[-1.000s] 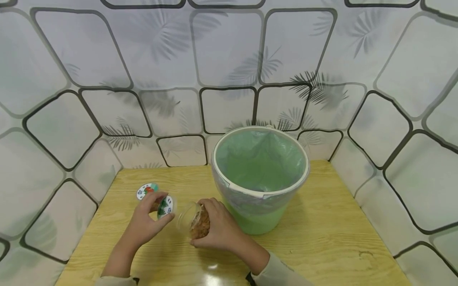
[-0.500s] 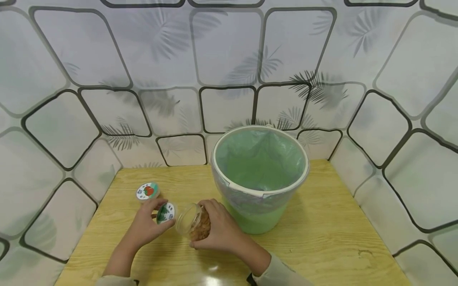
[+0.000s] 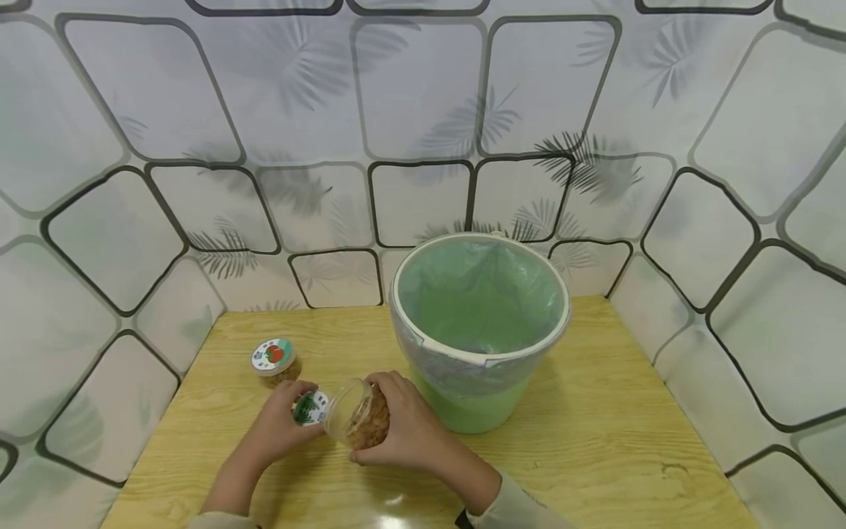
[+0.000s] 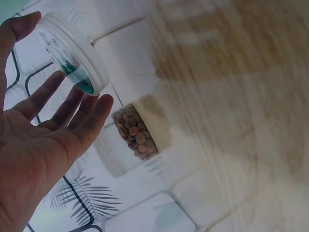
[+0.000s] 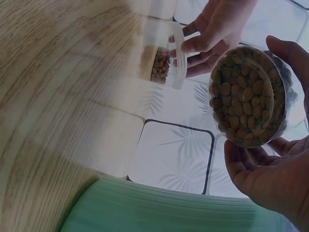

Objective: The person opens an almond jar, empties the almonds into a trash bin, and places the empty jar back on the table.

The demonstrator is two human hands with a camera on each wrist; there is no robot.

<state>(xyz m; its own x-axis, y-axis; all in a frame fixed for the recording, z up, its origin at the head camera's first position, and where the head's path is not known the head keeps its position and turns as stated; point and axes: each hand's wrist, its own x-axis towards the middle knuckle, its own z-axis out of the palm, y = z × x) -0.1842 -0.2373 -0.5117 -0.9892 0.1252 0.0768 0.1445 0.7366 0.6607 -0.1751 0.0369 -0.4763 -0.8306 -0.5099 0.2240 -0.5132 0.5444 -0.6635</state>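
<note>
In the head view my left hand (image 3: 280,426) holds a round lid (image 3: 311,408) with a green-and-white label, gripped at its edge by thumb and fingertips. My right hand (image 3: 410,426) grips a clear round jar (image 3: 370,426) of brown, nut-like pieces, tipped so its uncovered mouth faces left towards the lid. The lid overlaps the jar's rim in this view. From the right wrist, the jar's bottom (image 5: 244,94) shows the pieces packed against it. Behind my left hand a second jar (image 3: 280,375) stands upright, capped by a lid with a red fruit picture (image 3: 272,354).
A green bucket (image 3: 479,404) with a pale rim and a plastic liner stands just beyond my right hand. Everything rests on a wood-grain table (image 3: 615,448). Patterned walls (image 3: 423,198) enclose the table at the back and both sides.
My left hand has come down and nearer to me with the lid, whose label has turned upward. More of the second jar shows. The right hand and its jar have barely moved.
</note>
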